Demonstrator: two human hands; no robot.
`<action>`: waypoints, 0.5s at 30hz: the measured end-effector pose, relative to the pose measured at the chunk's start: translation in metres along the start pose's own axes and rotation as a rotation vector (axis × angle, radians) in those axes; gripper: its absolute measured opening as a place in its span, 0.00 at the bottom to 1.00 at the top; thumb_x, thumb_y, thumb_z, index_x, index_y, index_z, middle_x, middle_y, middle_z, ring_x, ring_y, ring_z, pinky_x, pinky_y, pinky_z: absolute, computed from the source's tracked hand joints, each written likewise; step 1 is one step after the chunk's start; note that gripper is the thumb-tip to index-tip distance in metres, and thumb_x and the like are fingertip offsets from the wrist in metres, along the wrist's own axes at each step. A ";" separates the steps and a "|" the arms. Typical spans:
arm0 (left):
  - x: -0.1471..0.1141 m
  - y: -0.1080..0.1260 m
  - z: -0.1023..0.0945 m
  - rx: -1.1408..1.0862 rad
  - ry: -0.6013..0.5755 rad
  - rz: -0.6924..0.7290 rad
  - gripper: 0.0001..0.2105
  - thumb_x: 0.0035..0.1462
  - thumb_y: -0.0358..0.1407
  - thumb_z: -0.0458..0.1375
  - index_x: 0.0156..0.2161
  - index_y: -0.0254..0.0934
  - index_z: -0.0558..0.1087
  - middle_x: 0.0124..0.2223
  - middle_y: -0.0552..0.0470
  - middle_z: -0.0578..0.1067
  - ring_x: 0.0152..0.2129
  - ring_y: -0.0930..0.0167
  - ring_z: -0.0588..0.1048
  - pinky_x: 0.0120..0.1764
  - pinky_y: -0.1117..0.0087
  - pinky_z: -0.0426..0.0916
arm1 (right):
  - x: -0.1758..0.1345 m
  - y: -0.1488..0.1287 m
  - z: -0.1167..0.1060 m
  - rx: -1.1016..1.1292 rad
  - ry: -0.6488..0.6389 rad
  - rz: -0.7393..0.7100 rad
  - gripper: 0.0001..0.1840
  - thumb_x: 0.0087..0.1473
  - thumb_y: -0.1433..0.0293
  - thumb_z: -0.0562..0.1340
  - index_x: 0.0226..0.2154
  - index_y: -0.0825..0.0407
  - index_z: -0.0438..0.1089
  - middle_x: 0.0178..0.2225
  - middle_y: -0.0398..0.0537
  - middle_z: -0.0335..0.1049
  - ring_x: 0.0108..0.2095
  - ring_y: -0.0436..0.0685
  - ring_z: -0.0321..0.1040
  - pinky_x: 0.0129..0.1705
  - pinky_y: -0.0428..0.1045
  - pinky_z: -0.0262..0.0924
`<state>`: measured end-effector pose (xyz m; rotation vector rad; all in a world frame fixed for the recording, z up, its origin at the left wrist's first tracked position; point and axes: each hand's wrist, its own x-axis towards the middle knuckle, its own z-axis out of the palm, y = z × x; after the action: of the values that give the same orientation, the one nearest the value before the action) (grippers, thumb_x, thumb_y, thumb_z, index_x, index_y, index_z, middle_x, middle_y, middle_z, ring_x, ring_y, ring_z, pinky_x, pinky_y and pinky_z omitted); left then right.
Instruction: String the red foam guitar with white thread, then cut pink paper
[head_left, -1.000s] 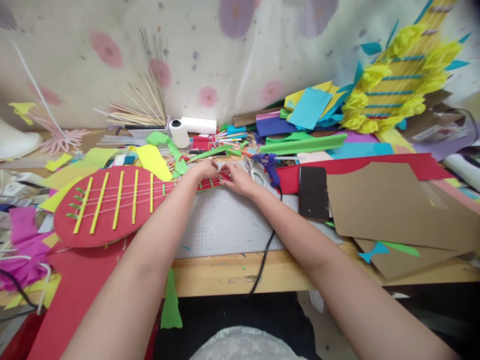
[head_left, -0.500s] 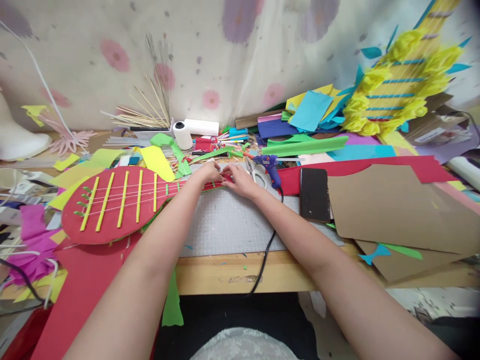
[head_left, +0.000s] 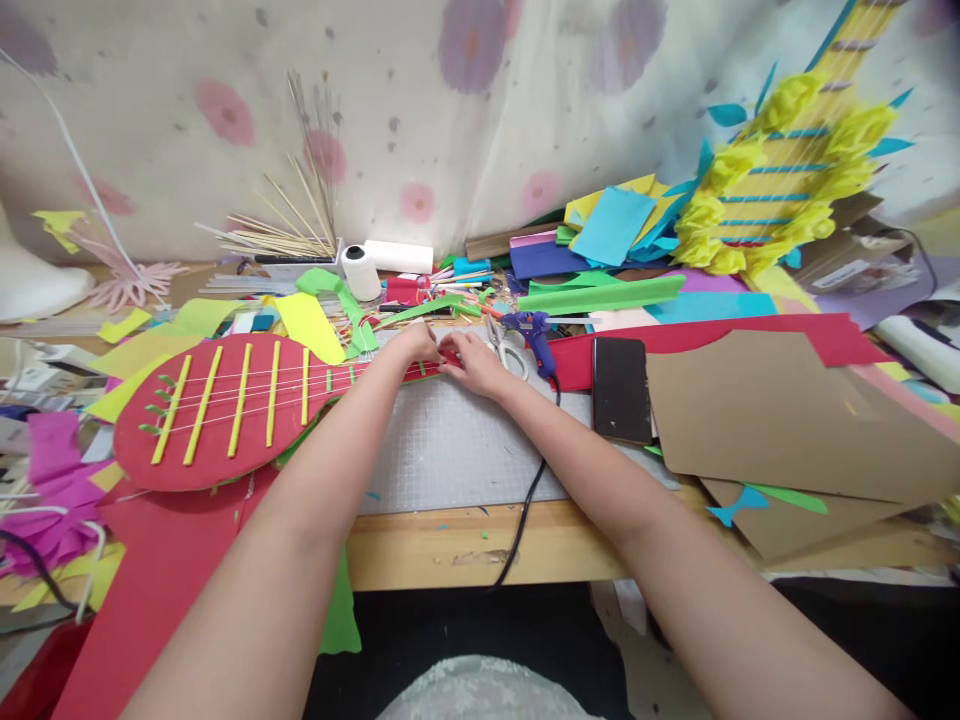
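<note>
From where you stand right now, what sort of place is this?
Probably a craft workspace; studio or home, I can't tell. A gridded cutting mat, a blue glue gun and a red guitar-shaped piece with white strings lie on the wooden table.

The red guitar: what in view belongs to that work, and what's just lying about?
Seemingly part of the work:
red guitar
left hand and right hand, close together at its neck
grey cutting mat

Apparently lying about:
black phone
brown cardboard
yellow guitar with flowers
glue gun and scissors, unheld, perhaps tools for it
</note>
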<state>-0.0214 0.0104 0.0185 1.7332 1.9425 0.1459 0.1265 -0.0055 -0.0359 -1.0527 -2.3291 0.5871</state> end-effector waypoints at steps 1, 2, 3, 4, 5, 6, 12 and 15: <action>-0.001 0.003 -0.001 0.069 -0.019 -0.012 0.19 0.35 0.32 0.67 0.39 0.36 0.78 0.33 0.47 0.78 0.35 0.60 0.76 0.37 0.68 0.69 | 0.000 0.001 0.001 -0.002 0.002 -0.001 0.16 0.50 0.70 0.63 0.43 0.52 0.63 0.45 0.53 0.68 0.49 0.59 0.62 0.50 0.55 0.58; -0.002 0.005 -0.003 0.133 -0.035 -0.022 0.19 0.37 0.34 0.66 0.40 0.38 0.77 0.34 0.47 0.78 0.35 0.61 0.76 0.37 0.69 0.69 | 0.000 0.002 0.001 -0.003 0.005 -0.001 0.16 0.50 0.70 0.63 0.43 0.52 0.63 0.44 0.53 0.67 0.48 0.59 0.62 0.50 0.56 0.58; -0.003 0.007 -0.004 0.181 -0.045 -0.028 0.19 0.38 0.34 0.66 0.41 0.39 0.77 0.35 0.48 0.79 0.35 0.62 0.76 0.38 0.70 0.69 | 0.001 0.002 0.002 -0.004 0.006 0.001 0.16 0.50 0.70 0.63 0.43 0.52 0.63 0.44 0.53 0.67 0.48 0.58 0.62 0.50 0.56 0.58; -0.004 0.009 -0.005 0.206 -0.045 -0.024 0.20 0.38 0.35 0.66 0.41 0.41 0.77 0.35 0.49 0.79 0.36 0.62 0.76 0.38 0.70 0.69 | 0.001 0.003 0.002 -0.006 0.007 0.003 0.16 0.50 0.70 0.63 0.43 0.52 0.63 0.44 0.53 0.67 0.48 0.58 0.62 0.50 0.55 0.58; -0.005 0.010 -0.005 0.222 -0.042 -0.022 0.20 0.38 0.35 0.66 0.42 0.41 0.77 0.36 0.50 0.79 0.36 0.62 0.76 0.38 0.70 0.69 | 0.001 0.003 0.002 -0.008 0.006 0.005 0.16 0.51 0.70 0.62 0.44 0.52 0.63 0.44 0.53 0.67 0.48 0.58 0.62 0.50 0.55 0.58; -0.005 0.011 -0.005 0.233 -0.042 -0.021 0.20 0.38 0.36 0.67 0.42 0.42 0.77 0.37 0.50 0.79 0.37 0.62 0.76 0.39 0.70 0.69 | 0.001 0.003 0.002 -0.012 0.006 0.007 0.16 0.51 0.70 0.62 0.44 0.52 0.63 0.44 0.53 0.67 0.48 0.58 0.62 0.50 0.55 0.58; -0.004 0.010 -0.003 0.235 -0.040 -0.017 0.19 0.38 0.35 0.66 0.41 0.42 0.77 0.37 0.49 0.79 0.39 0.60 0.76 0.39 0.69 0.68 | -0.001 0.003 0.003 -0.041 0.001 -0.001 0.17 0.51 0.70 0.62 0.45 0.52 0.63 0.44 0.54 0.67 0.47 0.59 0.63 0.50 0.56 0.59; -0.002 0.006 -0.002 0.118 0.002 0.006 0.21 0.34 0.33 0.67 0.41 0.40 0.76 0.35 0.49 0.79 0.38 0.59 0.76 0.39 0.67 0.69 | 0.000 0.003 0.003 -0.036 -0.003 0.002 0.17 0.52 0.69 0.62 0.46 0.52 0.63 0.45 0.54 0.67 0.47 0.59 0.63 0.50 0.56 0.59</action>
<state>-0.0164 0.0105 0.0232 1.8148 1.9828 0.0362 0.1264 -0.0043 -0.0406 -1.0715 -2.3497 0.5504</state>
